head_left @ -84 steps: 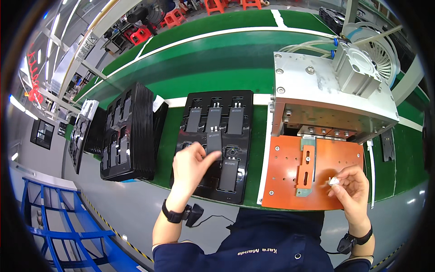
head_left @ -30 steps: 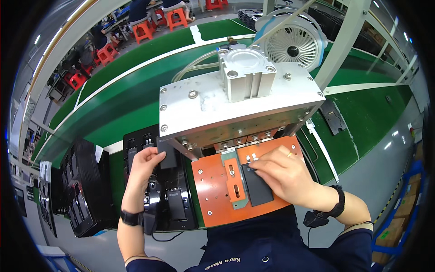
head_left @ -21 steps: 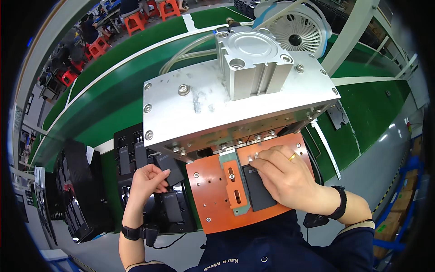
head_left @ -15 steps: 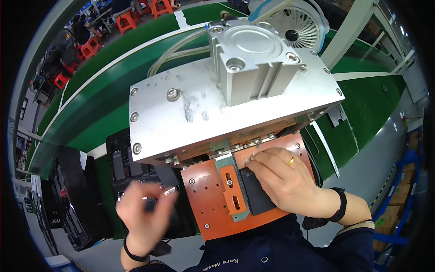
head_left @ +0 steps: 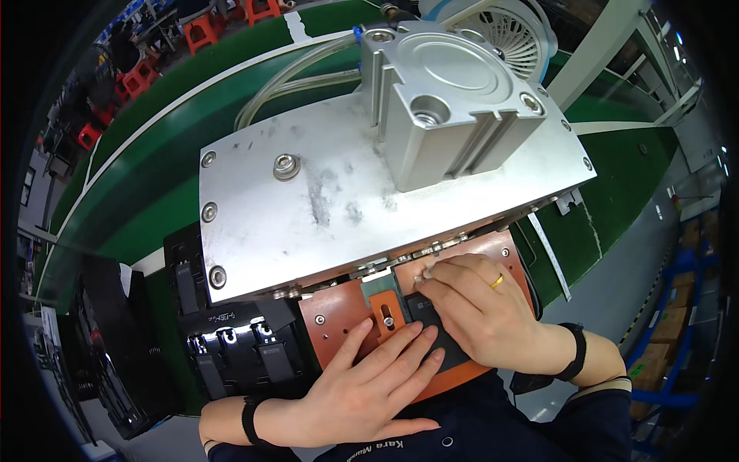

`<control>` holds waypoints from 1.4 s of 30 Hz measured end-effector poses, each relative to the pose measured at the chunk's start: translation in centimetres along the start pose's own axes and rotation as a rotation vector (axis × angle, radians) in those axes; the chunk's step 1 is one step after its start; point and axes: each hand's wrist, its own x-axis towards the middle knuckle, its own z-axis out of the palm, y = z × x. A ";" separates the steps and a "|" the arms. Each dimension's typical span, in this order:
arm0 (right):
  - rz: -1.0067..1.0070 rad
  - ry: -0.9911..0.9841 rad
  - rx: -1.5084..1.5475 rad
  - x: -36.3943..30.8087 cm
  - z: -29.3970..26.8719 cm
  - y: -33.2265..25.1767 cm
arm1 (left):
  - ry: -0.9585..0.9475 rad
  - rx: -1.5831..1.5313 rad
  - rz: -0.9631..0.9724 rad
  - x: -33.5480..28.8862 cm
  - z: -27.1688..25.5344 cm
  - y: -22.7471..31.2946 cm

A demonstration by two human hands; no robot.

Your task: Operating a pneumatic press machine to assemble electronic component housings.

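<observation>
A flat dark rectangular battery [head_left: 448, 353] lies on the orange base plate [head_left: 339, 302], against a slotted orange guide block [head_left: 379, 305]. My left hand [head_left: 369, 389] is open, its fingers extended flat across the guide block and onto the battery's left side. At the battery's far end, my right hand [head_left: 489, 312] has its thumb and fingertips pinched together beside a small whitish bit. Those fingertips hide what they hold, if anything. Directly beyond both hands stands a silver metal press [head_left: 308, 208] with a block-shaped cylinder [head_left: 454, 100] on top.
Left of the plate, a black tray [head_left: 250, 312] holds several dark flat pieces. Stacked black trays [head_left: 115, 339] stand farther left. A white fan [head_left: 500, 38] is behind the press, and clear tubes [head_left: 285, 85] run from its cylinder. Boxes on a blue rack [head_left: 654, 362] are at right.
My left hand has come from over the black tray rightward onto the guide block and battery, its fingers now flat. My right hand keeps its pinch at the battery's far end. The view has shifted slightly.
</observation>
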 end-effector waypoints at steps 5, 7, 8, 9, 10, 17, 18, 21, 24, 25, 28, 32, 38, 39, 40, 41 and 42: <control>0.021 0.066 -0.005 -0.2 0.0 0.2 | 0.003 0.019 -0.009 -0.2 0.0 0.0; 0.015 0.039 -0.006 -0.2 0.0 0.3 | 0.004 0.041 0.002 -0.1 0.0 -0.1; 0.015 0.030 -0.041 -0.2 -0.1 0.3 | 0.005 0.039 0.002 0.0 0.1 -0.1; 0.018 0.022 -0.076 -0.2 -0.2 0.2 | 0.005 0.033 0.004 0.1 0.1 -0.1; 0.017 0.022 -0.073 -0.2 -0.2 0.0 | 0.004 0.028 0.002 0.0 0.1 0.0; 0.000 0.051 -0.064 -0.4 0.1 0.0 | 0.002 0.033 -0.013 -0.3 0.0 0.1; -0.059 0.026 -0.052 -0.5 0.1 0.2 | 0.003 0.032 -0.012 -0.2 0.0 0.1; -0.025 -0.023 -0.035 -0.1 -0.2 0.2 | -0.002 0.028 -0.009 0.0 0.1 0.0; 0.019 -0.022 -0.054 -0.1 -0.3 0.0 | -0.006 0.031 -0.004 0.1 0.1 0.1; 0.022 -0.018 -0.053 -0.2 -0.3 0.1 | -0.007 0.041 -0.009 0.0 0.0 0.0; 0.068 0.073 -0.081 -0.9 -0.8 -0.2 | -0.023 0.025 -0.030 -0.3 0.0 -0.1; 0.144 -0.137 0.083 -3.8 -3.5 -2.2 | -0.034 0.024 -0.037 -0.3 -0.3 0.1; 0.070 -0.112 -0.057 -3.9 -1.9 -1.8 | -0.078 -0.042 -0.087 0.1 -0.8 -0.8; 0.067 -0.100 -0.072 -3.4 -1.7 -1.5 | -0.075 -0.040 -0.088 0.2 -0.8 -1.0; 0.063 -0.090 -0.086 -3.1 -1.6 -1.4 | -0.071 -0.027 -0.090 0.4 -0.8 -1.2; 0.058 -0.093 -0.084 -3.0 -1.6 -1.3 | -0.069 -0.015 -0.094 0.5 -0.8 -1.4; 0.058 -0.090 -0.090 -2.9 -1.7 -1.2 | -0.065 -0.020 -0.093 0.6 -0.7 -1.5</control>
